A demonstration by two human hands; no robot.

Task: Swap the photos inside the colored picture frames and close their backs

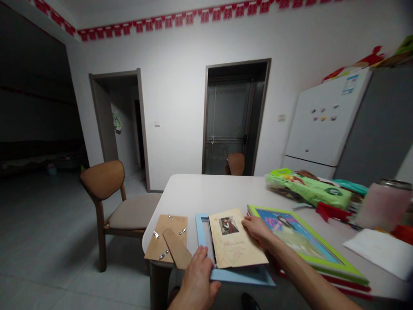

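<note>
A light blue picture frame lies near the table's front edge. On top of it sits a cream printed sheet with a small photo in its upper half, slightly askew and covering most of the opening. My right hand pinches the sheet's right edge between thumb and fingers. Over the frame's lower left corner rests my left hand, gripping it with fingers along the left side and thumb by the front side. Left of the frame is a brown backing board with several metal clips and a stand leg.
A green-framed picture lies close on the right, atop something red. Beyond it are a green plastic package, a red object, a pink-filled jar and white paper. A chair stands left of the table.
</note>
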